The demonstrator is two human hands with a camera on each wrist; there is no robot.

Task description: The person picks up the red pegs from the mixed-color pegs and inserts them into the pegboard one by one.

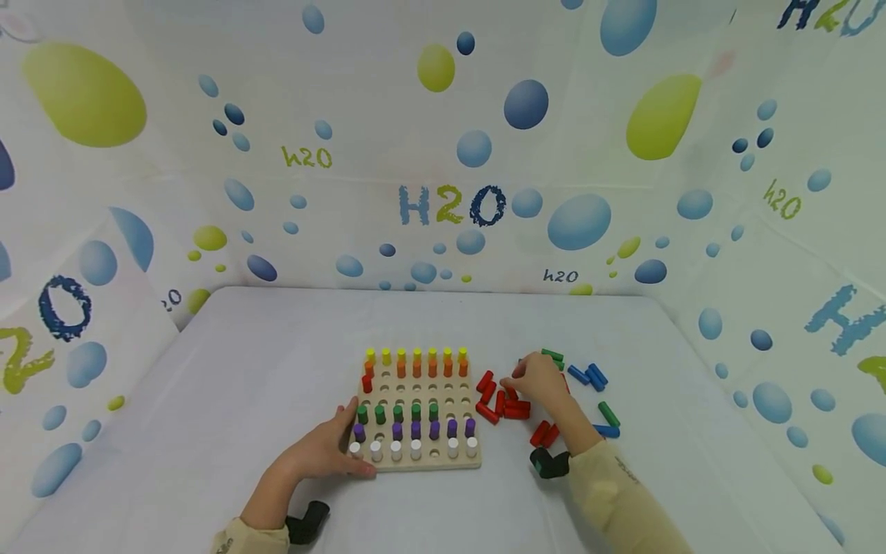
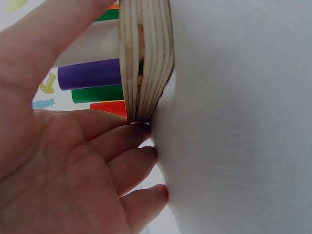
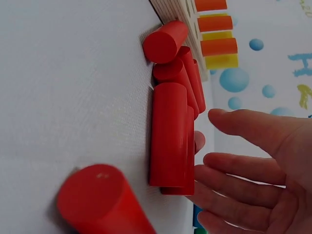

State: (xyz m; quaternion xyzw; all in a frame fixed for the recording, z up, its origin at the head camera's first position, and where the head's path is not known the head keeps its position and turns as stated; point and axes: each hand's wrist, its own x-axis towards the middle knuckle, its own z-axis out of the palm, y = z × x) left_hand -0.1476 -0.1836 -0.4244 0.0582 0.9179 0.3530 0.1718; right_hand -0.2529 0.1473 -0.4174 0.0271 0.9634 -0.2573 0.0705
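A wooden pegboard [image 1: 457, 464] lies on the table with rows of yellow, orange, green, purple and white pegs. One red peg [image 1: 367, 384] stands at the left of its row. My left hand [image 1: 321, 448] grips the board's front left corner, thumb along the front edge; in the left wrist view its fingertips touch the board's side [image 2: 146, 53]. Right of the board, my right hand [image 1: 543, 381] hovers at a cluster of loose red pegs [image 1: 516, 413]. The right wrist view shows its thumb and fingers [image 3: 239, 165] apart, fingertips beside a lying red peg [image 3: 168, 134], with no peg between them.
Loose blue pegs [image 1: 596, 377] and green pegs [image 1: 609, 414] lie right of the right hand. Two red pegs [image 1: 540, 433] lie nearer the front, close to the right wrist's black camera [image 1: 550, 463]. A patterned backdrop [image 1: 443, 138] stands behind the white table [image 1: 277, 346].
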